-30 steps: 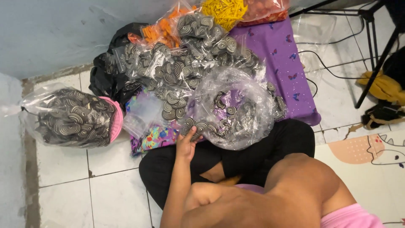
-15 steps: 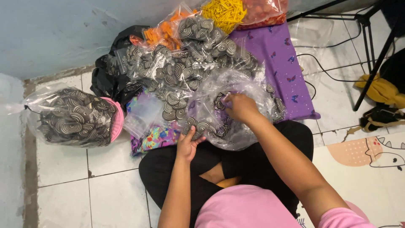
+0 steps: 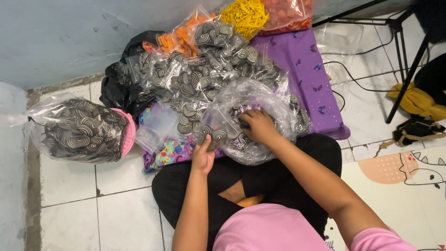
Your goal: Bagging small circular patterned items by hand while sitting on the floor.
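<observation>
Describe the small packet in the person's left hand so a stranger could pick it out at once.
Start at the big clear plastic bag resting on the seated person's lap. Just left of it, the left hand holds up a small clear packet of black-and-white spiral pieces. Unlike the similar packets heaped behind it, this one is the only one pinched in fingers.

White tiled floor [image 3: 116,204] carrying everything. Clear bag of black-and-white swirl discs [image 3: 76,130] lying at left with pink basket [image 3: 130,132] touching it. Black plastic bag [image 3: 118,90] sitting near wall. Purple butterfly cloth [image 3: 309,74] spreading at centre right. Yellow cloth [image 3: 418,102] lying far right. Pastel play mat [image 3: 404,176] covering lower right.
</observation>
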